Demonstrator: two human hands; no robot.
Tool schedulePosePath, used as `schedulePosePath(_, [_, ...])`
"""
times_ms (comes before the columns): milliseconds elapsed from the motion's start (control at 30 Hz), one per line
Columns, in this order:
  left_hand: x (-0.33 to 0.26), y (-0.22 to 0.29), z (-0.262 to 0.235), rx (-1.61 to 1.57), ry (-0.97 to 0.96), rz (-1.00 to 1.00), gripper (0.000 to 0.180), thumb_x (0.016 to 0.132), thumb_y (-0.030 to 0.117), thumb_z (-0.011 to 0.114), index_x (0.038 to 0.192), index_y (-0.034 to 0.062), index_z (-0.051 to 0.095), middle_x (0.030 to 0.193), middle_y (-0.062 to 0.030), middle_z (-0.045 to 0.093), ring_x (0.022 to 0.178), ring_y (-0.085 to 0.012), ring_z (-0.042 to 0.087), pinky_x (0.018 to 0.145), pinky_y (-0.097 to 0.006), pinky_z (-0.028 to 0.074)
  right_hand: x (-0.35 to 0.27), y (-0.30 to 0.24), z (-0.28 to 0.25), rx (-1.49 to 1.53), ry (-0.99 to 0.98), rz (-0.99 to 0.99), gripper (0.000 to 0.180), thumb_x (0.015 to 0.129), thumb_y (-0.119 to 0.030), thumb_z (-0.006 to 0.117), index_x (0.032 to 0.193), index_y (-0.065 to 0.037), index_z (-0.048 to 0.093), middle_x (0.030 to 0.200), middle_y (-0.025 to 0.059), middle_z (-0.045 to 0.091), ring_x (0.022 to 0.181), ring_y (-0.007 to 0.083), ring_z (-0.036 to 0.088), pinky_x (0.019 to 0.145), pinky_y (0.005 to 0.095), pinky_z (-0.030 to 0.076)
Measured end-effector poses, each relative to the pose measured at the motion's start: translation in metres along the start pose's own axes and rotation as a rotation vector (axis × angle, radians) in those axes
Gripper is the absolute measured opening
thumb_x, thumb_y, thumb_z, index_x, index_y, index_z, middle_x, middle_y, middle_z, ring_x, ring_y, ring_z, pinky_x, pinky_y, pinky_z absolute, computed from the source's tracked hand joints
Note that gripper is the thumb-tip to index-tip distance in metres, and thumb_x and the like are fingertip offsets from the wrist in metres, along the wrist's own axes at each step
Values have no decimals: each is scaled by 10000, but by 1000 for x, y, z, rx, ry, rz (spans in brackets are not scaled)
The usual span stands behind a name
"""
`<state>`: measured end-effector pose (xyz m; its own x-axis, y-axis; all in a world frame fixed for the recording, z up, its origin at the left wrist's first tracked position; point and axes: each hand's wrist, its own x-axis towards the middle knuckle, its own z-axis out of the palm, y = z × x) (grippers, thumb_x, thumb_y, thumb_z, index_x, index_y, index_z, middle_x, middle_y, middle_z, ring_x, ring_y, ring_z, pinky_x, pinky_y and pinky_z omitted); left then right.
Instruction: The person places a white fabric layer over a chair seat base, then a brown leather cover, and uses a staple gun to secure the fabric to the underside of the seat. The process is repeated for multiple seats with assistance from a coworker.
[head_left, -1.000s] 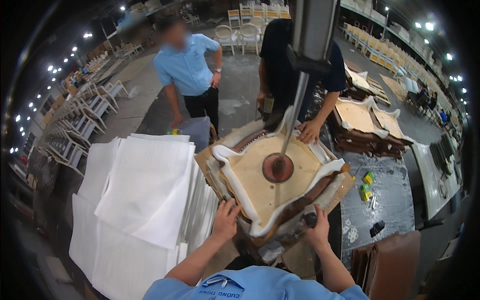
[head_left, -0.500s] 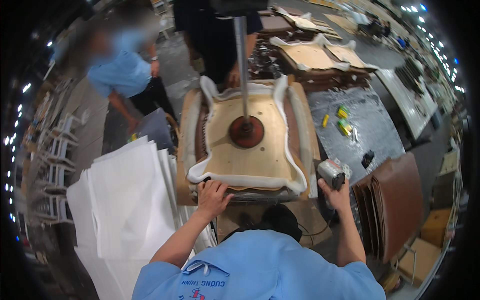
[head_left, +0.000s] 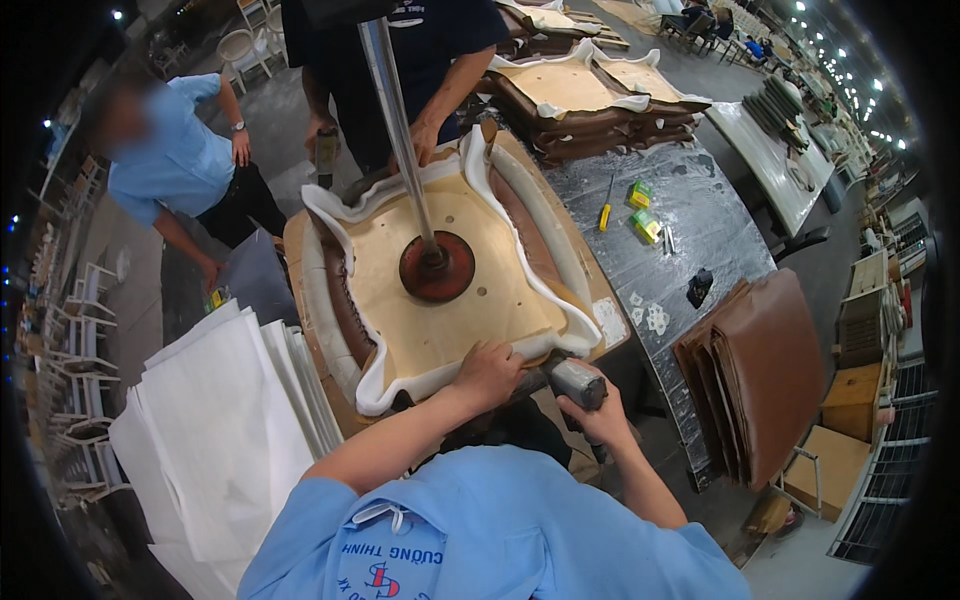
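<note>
Left hand [head_left: 490, 375] — nearer gray tool [head_left: 578, 384]

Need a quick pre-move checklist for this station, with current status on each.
1. Right hand gripping the grey tool: ok.
2. Left hand at the near edge of the wooden panel: ok.
3. Round red-brown pad down on the panel: ok, at the foot of the metal rod.
4. White padding flat all round: not ok, it stands up along the rim.
5. Co-worker's hand away from the workpiece: not ok, it is at the far edge.
6. Tool nose touching the edge: cannot tell, the nose is hidden.
</note>
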<state>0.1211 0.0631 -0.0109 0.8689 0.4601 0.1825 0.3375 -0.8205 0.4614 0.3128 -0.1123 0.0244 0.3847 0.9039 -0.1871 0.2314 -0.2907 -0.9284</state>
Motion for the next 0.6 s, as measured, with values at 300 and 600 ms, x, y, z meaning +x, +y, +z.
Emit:
schedulePosePath(300, [31, -35, 25, -47, -11, 100, 210, 884, 267, 778, 811, 76, 730, 802, -142, 725, 763, -351, 722, 705, -496, 577, 17, -7, 7, -209, 37, -77, 642, 842, -106, 891, 1432, -66, 644, 1292, 197, 732, 1237, 375, 709, 1056, 440, 550])
schedulePosePath(600, [32, -43, 22, -80, -15, 156, 195, 916, 283, 758, 823, 113, 745, 796, -108, 715, 813, -327, 698, 779, -505, 554, 23, -20, 16, -259, 41, -1, 641, 838, -90, 890, 1425, -49, 634, 1274, 206, 740, 1215, 384, 722, 1035, 441, 561])
